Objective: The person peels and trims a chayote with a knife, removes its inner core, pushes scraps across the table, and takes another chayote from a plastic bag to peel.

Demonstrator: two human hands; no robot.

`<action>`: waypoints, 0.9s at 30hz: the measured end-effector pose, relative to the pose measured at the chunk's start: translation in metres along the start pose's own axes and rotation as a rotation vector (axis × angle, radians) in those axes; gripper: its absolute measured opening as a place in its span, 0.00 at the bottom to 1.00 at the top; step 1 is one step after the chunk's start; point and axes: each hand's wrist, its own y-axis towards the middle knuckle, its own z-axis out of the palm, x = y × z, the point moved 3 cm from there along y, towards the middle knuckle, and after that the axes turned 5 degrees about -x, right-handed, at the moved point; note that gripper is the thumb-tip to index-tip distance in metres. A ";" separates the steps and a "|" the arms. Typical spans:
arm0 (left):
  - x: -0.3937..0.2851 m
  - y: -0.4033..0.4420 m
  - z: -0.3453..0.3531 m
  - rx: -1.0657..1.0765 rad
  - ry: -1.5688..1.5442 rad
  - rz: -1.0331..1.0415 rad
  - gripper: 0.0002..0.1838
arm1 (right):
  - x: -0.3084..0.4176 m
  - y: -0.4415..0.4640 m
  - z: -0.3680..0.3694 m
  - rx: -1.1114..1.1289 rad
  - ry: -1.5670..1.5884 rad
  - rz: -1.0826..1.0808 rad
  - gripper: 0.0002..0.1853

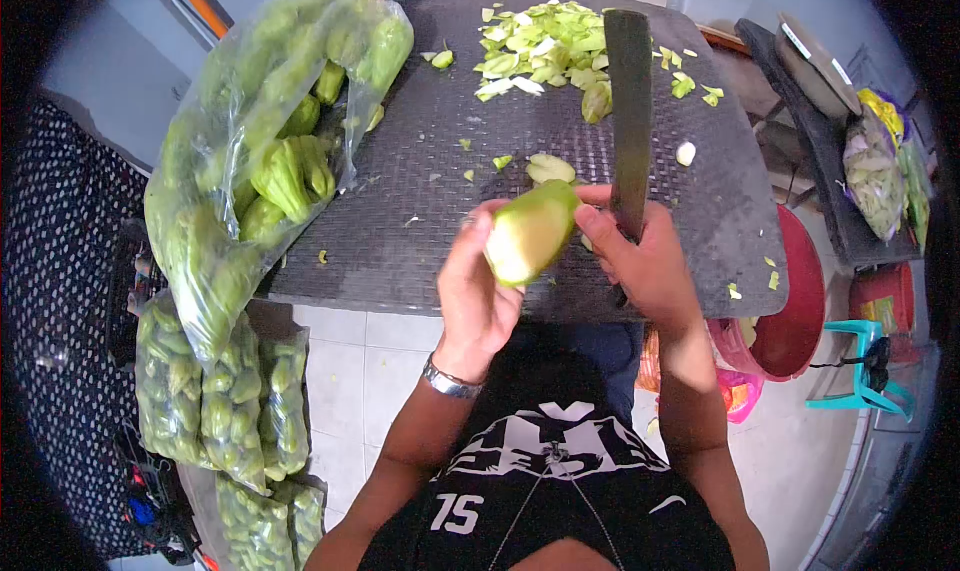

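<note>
Cloth shirt [620, 501]; hands [468, 283] hold oval chayote [530, 236], knife [629, 121].

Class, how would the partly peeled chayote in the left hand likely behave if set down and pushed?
The chayote would probably feel slippery where its pale flesh is bared. Its rounded sides suggest it could roll. It is likely firm, showing no sag in the left hand.
</note>
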 end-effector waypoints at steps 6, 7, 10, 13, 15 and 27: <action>0.016 -0.013 0.005 0.282 0.168 -0.330 0.29 | 0.021 -0.009 0.002 0.047 -0.263 -0.200 0.29; 0.016 -0.014 0.001 0.253 0.237 -0.264 0.33 | 0.023 -0.014 0.000 0.016 -0.456 -0.294 0.31; 0.016 -0.013 -0.012 0.158 0.440 -0.057 0.44 | 0.022 -0.028 -0.003 -0.031 -0.861 -0.494 0.37; 0.014 -0.016 -0.006 0.158 0.487 -0.008 0.47 | 0.013 -0.034 -0.003 -0.018 -0.899 -0.532 0.38; 0.016 -0.018 -0.004 0.171 0.478 -0.003 0.47 | 0.012 -0.030 -0.006 -0.038 -0.902 -0.573 0.38; 0.007 -0.016 0.005 0.152 0.300 -0.237 0.25 | -0.029 0.078 -0.106 -0.177 -1.042 0.065 0.33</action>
